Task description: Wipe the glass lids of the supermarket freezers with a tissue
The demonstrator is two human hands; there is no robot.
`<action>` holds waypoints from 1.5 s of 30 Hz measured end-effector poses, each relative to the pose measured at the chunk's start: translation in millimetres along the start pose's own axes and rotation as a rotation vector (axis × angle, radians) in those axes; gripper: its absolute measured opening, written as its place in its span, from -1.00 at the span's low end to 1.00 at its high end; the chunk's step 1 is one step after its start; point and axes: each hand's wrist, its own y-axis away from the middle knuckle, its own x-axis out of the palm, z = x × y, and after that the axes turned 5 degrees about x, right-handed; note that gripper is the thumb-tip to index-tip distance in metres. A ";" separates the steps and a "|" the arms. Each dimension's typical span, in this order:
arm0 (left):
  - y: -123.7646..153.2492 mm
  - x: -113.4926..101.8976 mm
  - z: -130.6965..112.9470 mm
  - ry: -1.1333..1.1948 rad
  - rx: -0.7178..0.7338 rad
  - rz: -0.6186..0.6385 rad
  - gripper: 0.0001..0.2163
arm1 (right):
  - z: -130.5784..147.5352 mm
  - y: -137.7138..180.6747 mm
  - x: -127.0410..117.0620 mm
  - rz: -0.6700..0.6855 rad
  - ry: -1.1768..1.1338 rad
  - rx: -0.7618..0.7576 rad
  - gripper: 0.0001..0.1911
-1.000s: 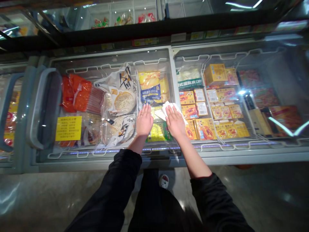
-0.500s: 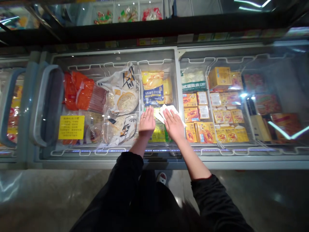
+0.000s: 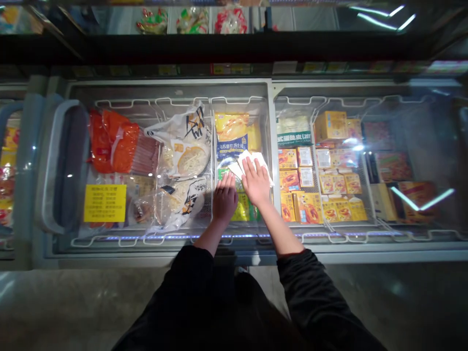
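Note:
I stand at a chest freezer with a glass lid (image 3: 175, 97). My right hand (image 3: 256, 183) lies flat, fingers spread, pressing a white cloth (image 3: 239, 163) onto the glass. My left hand (image 3: 224, 199) rests flat on the glass just left of it, fingers stretched out and holding nothing. Under the glass below both hands lie a yellow and blue bag (image 3: 232, 134) and a green and yellow pack (image 3: 244, 209).
Left of my hands, under the lid, are orange packs (image 3: 113, 139), white noodle bags (image 3: 186, 151) and a yellow sign (image 3: 105, 202). Right of the lid's white divider (image 3: 274, 146) are several small yellow and orange boxes (image 3: 329, 183). A grey handle (image 3: 53, 165) sits at the lid's left end.
My right hand has slid the white cloth to the left across the glass. My left hand has drawn back toward me a little. The view has shifted slightly.

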 end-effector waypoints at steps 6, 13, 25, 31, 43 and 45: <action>-1.5 0.2 -0.7 0.015 -0.021 0.020 -0.31 | -9.5 37.8 -6.1 -0.006 -0.005 0.062 -0.37; -4.4 -8.6 2.5 0.001 -0.034 0.077 -0.27 | -3.5 -8.8 -3.2 -0.072 -0.062 0.210 -0.32; -122.6 -21.3 28.1 0.008 -0.051 -0.132 -0.44 | -21.0 -0.3 -23.6 0.085 -0.091 -0.053 -0.37; -142.4 -13.6 29.2 -0.036 -0.071 -0.119 -0.43 | -20.3 -47.2 -11.6 -0.019 -0.097 0.120 -0.32; -136.8 -16.1 28.1 -0.086 -0.029 -0.118 -0.42 | -30.7 -33.5 -30.2 0.106 -0.128 -0.045 -0.40; -137.0 -15.8 27.8 -0.085 -0.023 -0.135 -0.41 | -32.9 -33.5 -28.6 0.083 -0.137 -0.012 -0.39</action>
